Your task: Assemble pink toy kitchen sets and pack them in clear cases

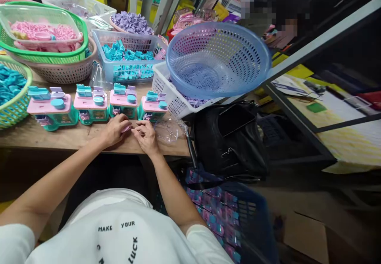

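Note:
My left hand is closed on a small pink plastic piece just above the wooden table. Beside it is my right hand, its fingers slightly bent and apart, with nothing visible in them. Behind both hands runs a row of several pink and teal toy kitchen units, including one at the far left, one near my left hand and one at the right end. A clear plastic shell lies to the right of my right hand.
A blue round basket rests on a white crate of purple parts. Teal parts fill a blue crate and a green basket. A black bag sits at the table's right end, above a blue bin of packed toys.

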A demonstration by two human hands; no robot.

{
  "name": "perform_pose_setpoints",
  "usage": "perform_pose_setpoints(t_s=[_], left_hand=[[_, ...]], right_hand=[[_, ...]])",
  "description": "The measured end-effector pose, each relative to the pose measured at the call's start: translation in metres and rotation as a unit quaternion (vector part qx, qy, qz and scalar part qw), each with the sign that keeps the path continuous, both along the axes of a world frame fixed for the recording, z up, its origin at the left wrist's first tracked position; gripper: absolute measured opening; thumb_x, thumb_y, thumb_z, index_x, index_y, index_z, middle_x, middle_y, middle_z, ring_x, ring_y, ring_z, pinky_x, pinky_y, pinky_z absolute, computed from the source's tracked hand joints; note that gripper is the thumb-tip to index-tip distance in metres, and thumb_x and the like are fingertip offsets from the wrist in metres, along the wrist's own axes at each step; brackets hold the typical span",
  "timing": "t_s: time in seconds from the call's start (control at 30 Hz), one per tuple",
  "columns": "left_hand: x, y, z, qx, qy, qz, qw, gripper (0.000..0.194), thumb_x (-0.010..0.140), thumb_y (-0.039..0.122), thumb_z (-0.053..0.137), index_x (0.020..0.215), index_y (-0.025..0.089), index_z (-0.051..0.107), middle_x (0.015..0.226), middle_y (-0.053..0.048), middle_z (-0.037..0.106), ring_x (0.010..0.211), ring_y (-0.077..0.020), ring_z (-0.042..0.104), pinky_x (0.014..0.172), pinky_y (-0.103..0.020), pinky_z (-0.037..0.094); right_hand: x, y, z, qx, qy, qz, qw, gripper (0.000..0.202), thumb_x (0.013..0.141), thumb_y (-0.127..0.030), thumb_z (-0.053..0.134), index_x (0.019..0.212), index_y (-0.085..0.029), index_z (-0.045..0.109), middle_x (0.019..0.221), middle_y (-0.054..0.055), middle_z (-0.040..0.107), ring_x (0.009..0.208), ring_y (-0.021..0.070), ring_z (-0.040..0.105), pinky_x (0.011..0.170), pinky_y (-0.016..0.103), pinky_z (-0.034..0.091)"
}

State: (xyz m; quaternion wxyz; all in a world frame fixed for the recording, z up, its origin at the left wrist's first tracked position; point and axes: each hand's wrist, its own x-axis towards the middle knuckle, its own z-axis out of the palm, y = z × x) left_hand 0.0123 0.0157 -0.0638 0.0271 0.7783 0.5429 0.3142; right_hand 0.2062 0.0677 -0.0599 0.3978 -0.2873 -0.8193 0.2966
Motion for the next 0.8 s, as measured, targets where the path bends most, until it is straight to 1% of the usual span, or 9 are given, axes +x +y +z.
perform_pose_setpoints(t_s=[0.07,0.13,0.23,0.3,0.37,0.5,0.6,0.7,0.8], left_hand=[[0.000,-0.003,0.005,0.030,0.047,0.021,0.998,0.026,0.099,0.028,0.047,0.111,0.016,0.068,0.119,-0.016,0.060,0.104,-0.0286,0.056,0.084,-0.042,0.047],[0.002,-0.007,0.010,0.057,0.079,0.042,0.994,0.027,0.100,0.029,0.048,0.108,0.017,0.070,0.119,-0.017,0.060,0.105,-0.0300,0.054,0.084,-0.043,0.047],[0.004,-0.013,0.014,0.076,0.087,0.072,0.991,0.028,0.100,0.028,0.046,0.101,0.016,0.072,0.103,-0.015,0.060,0.096,-0.0269,0.054,0.082,-0.040,0.048],[0.004,-0.016,0.014,0.064,0.076,0.091,0.991,0.029,0.101,0.028,0.045,0.098,0.016,0.071,0.093,-0.012,0.059,0.087,-0.0233,0.056,0.076,-0.035,0.048],[0.003,-0.019,0.012,0.039,0.062,0.116,0.991,0.028,0.101,0.031,0.046,0.099,0.018,0.070,0.093,-0.010,0.060,0.083,-0.0206,0.059,0.069,-0.030,0.047],[0.000,-0.021,0.007,-0.004,0.023,0.184,0.983,0.023,0.099,0.030,0.049,0.107,0.021,0.070,0.106,-0.009,0.064,0.082,-0.0196,0.066,0.061,-0.028,0.046],[-0.002,-0.024,0.005,-0.017,-0.025,0.207,0.978,0.029,0.095,0.021,0.050,0.118,0.021,0.067,0.108,-0.009,0.066,0.087,-0.0207,0.068,0.069,-0.028,0.051],[-0.005,-0.027,0.006,-0.010,-0.078,0.202,0.976,0.038,0.089,0.014,0.050,0.125,0.020,0.062,0.110,-0.008,0.066,0.091,-0.0202,0.068,0.078,-0.030,0.055],[-0.007,-0.029,0.009,0.007,-0.114,0.193,0.974,0.035,0.091,0.015,0.048,0.123,0.019,0.062,0.107,-0.008,0.068,0.088,-0.0189,0.068,0.080,-0.030,0.055]], right_hand=[[0.001,-0.002,0.000,-0.022,0.024,-0.011,0.999,0.028,0.096,-0.040,0.059,0.081,-0.019,0.069,0.100,0.008,0.061,0.090,0.0180,0.062,0.074,0.030,0.054],[0.001,-0.004,-0.001,-0.039,0.044,-0.025,0.998,0.029,0.097,-0.043,0.056,0.081,-0.020,0.066,0.087,0.005,0.061,0.078,0.0162,0.061,0.070,0.029,0.052],[0.002,-0.009,-0.003,-0.098,0.047,-0.037,0.993,0.028,0.098,-0.044,0.052,0.085,-0.021,0.061,0.071,0.001,0.062,0.063,0.0143,0.060,0.064,0.027,0.051],[0.003,-0.012,-0.004,-0.130,0.026,-0.029,0.991,0.026,0.098,-0.044,0.051,0.087,-0.021,0.059,0.068,0.000,0.064,0.057,0.0138,0.060,0.060,0.026,0.051],[0.006,-0.015,-0.005,-0.126,0.006,-0.017,0.992,0.023,0.097,-0.041,0.051,0.088,-0.021,0.059,0.072,0.002,0.067,0.058,0.0143,0.062,0.060,0.027,0.052],[0.009,-0.019,-0.005,-0.059,-0.016,-0.009,0.998,0.016,0.095,-0.032,0.052,0.089,-0.021,0.061,0.083,0.006,0.069,0.071,0.0165,0.066,0.068,0.028,0.055],[0.010,-0.019,-0.005,-0.039,-0.032,-0.009,0.999,0.014,0.094,-0.028,0.052,0.089,-0.021,0.062,0.086,0.005,0.069,0.074,0.0162,0.066,0.070,0.028,0.055],[0.010,-0.020,-0.004,-0.031,-0.042,-0.013,0.999,0.012,0.094,-0.026,0.053,0.089,-0.021,0.063,0.086,0.004,0.069,0.074,0.0158,0.065,0.070,0.028,0.054],[0.007,-0.021,-0.001,0.002,-0.055,0.005,0.998,0.012,0.095,-0.022,0.054,0.090,-0.021,0.065,0.086,0.005,0.068,0.080,0.0175,0.066,0.077,0.030,0.055]])
